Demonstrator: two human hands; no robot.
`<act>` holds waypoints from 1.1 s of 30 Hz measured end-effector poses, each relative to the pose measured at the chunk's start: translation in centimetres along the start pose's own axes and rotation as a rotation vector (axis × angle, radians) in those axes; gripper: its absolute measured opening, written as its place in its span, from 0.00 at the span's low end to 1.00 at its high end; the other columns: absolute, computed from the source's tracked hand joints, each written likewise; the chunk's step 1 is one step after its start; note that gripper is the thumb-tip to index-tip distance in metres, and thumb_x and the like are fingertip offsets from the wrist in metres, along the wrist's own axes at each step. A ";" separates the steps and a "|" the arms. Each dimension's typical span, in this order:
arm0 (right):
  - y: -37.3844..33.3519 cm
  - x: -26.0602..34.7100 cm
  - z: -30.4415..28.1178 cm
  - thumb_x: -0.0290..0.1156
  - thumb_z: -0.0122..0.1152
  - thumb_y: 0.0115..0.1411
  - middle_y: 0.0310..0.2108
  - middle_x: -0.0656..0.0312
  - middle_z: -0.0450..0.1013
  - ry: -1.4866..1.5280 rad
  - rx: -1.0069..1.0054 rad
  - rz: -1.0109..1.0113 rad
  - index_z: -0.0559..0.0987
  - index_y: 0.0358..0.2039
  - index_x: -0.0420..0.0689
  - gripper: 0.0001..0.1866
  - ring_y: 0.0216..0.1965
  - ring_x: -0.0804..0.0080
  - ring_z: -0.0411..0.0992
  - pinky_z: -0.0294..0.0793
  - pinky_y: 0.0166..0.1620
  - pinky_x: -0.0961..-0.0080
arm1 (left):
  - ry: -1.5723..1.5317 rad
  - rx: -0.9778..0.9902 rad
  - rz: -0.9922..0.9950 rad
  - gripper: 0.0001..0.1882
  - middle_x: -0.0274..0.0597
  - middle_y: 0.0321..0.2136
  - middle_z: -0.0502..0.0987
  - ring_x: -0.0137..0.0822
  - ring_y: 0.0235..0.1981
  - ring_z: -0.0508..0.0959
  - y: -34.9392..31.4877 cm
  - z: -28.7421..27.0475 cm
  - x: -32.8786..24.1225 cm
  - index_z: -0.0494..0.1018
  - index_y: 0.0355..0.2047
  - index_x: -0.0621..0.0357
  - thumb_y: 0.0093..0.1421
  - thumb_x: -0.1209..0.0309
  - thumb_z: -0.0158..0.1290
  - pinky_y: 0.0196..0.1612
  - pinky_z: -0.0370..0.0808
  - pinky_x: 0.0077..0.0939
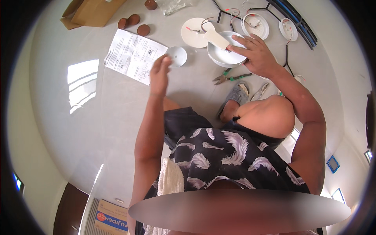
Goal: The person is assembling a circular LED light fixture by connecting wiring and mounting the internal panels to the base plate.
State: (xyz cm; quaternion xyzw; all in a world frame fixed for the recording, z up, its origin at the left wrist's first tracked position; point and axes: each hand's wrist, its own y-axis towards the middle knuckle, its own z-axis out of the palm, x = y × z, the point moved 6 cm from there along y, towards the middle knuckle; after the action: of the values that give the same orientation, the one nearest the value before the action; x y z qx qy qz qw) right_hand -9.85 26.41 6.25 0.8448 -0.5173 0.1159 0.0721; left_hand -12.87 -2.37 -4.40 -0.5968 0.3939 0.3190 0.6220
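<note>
Pale, glossy floor [125,125] spreads below, bright glare [83,82] at left, a dark door [70,209] back left; from afar I've got the right hand [256,56] holding the white bowl [225,58] by its rim, just beyond the pliers [222,78], the left hand [159,78] beside a small white cup [178,57], finger gap I can't tell.

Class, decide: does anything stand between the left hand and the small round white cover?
Nothing visible does: the left hand overlaps the small round white cover at its left edge in view; contact is unclear.
</note>
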 end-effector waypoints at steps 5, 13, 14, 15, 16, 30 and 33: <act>0.7 2.3 1.9 0.25 0.60 0.42 0.54 0.59 0.65 0.179 -0.002 -0.115 0.74 0.48 0.55 0.28 0.50 0.60 0.66 0.59 0.56 0.65 | -0.318 0.274 -0.191 0.32 0.43 0.51 0.67 0.37 0.50 0.69 -1.0 6.4 1.3 0.57 0.58 0.62 0.61 0.53 0.45 0.50 0.65 0.31; 0.5 1.9 3.8 0.19 0.53 0.42 0.53 0.54 0.66 0.562 0.185 0.003 0.75 0.48 0.50 0.28 0.50 0.56 0.67 0.67 0.51 0.68 | -0.520 0.528 -0.237 0.32 0.40 0.55 0.64 0.38 0.53 0.67 -3.0 10.4 1.2 0.55 0.58 0.59 0.63 0.48 0.37 0.52 0.64 0.35; 0.6 1.9 4.0 0.18 0.52 0.43 0.53 0.53 0.67 0.596 0.176 -0.001 0.74 0.48 0.50 0.28 0.50 0.56 0.68 0.68 0.50 0.68 | -0.570 0.531 -0.272 0.32 0.42 0.54 0.64 0.41 0.54 0.66 -2.9 10.6 1.6 0.55 0.58 0.58 0.62 0.49 0.38 0.55 0.62 0.41; 0.6 1.8 4.3 0.18 0.52 0.43 0.53 0.53 0.67 0.602 0.178 -0.001 0.74 0.48 0.50 0.28 0.50 0.56 0.68 0.68 0.50 0.68 | -0.621 0.533 -0.307 0.31 0.45 0.54 0.64 0.44 0.56 0.64 -2.8 10.7 1.9 0.56 0.58 0.58 0.62 0.49 0.39 0.57 0.61 0.47; 0.9 1.9 4.3 0.18 0.52 0.43 0.52 0.53 0.67 0.636 0.171 -0.012 0.73 0.49 0.51 0.29 0.49 0.56 0.68 0.68 0.50 0.68 | -0.621 0.532 -0.312 0.31 0.45 0.54 0.64 0.44 0.56 0.64 -2.7 10.9 2.0 0.56 0.58 0.58 0.62 0.49 0.39 0.57 0.61 0.47; 0.2 0.9 9.8 0.17 0.52 0.51 0.49 0.58 0.68 1.128 0.332 0.330 0.63 0.58 0.50 0.32 0.47 0.71 0.68 0.66 0.51 0.75 | -0.800 0.544 -0.466 0.32 0.47 0.53 0.65 0.47 0.55 0.64 -2.4 11.9 3.4 0.59 0.56 0.55 0.60 0.45 0.39 0.56 0.58 0.54; -0.1 0.5 10.8 0.17 0.52 0.52 0.49 0.58 0.68 1.225 0.278 0.385 0.62 0.59 0.49 0.32 0.48 0.72 0.67 0.66 0.51 0.75 | -0.801 0.568 -0.480 0.34 0.47 0.55 0.64 0.47 0.57 0.62 -2.6 11.8 3.6 0.59 0.56 0.54 0.59 0.43 0.41 0.59 0.54 0.56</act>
State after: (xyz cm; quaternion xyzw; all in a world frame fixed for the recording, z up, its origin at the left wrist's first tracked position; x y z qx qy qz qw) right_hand -8.26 23.37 -3.97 0.5200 -0.5047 0.6524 0.2219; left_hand -7.56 8.89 -6.50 -0.3103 0.0495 0.2513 0.9155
